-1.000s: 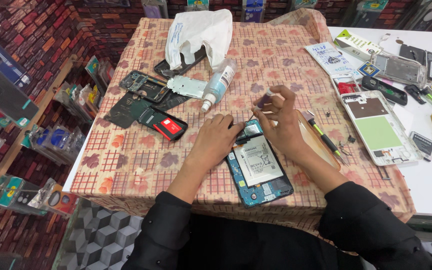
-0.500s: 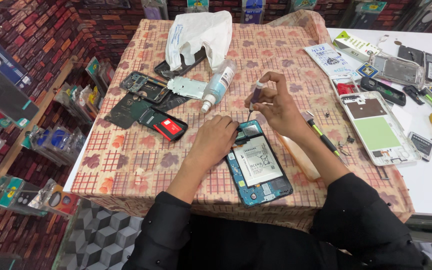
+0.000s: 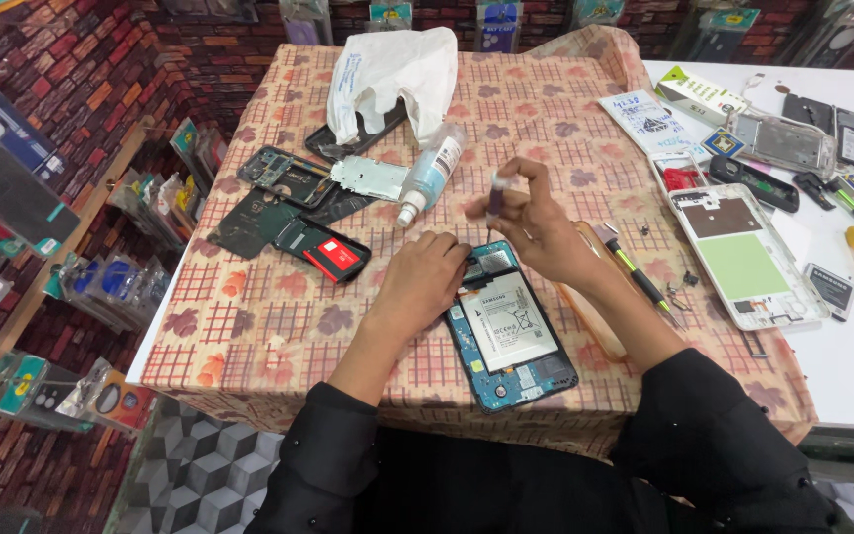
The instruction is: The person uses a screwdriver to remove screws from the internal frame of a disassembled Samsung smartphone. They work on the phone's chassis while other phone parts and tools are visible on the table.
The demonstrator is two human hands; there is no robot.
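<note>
On the table point(image 3: 249, 326), seen from the head camera, one opened phone point(image 3: 509, 326) lies face down near the front edge, its white battery showing. Since half a second ago the right hand point(image 3: 531, 222) has come down from mid-air, so the tip of its small purple-handled screwdriver point(image 3: 493, 198) now stands upright just over the phone's top end. The grip of that hand is closed around the screwdriver handle, thumb and fingers pinching it. The left hand point(image 3: 429, 277) has stayed put, lying flat with fingers bent on the phone's upper left corner; it clasps nothing. To the left lie three dark phone parts point(image 3: 294, 213) and one silver plate point(image 3: 370, 176), with one white bottle point(image 3: 430, 173) beside them. One white back cover point(image 3: 738, 252) lies at the right, well apart from the phone.
</note>
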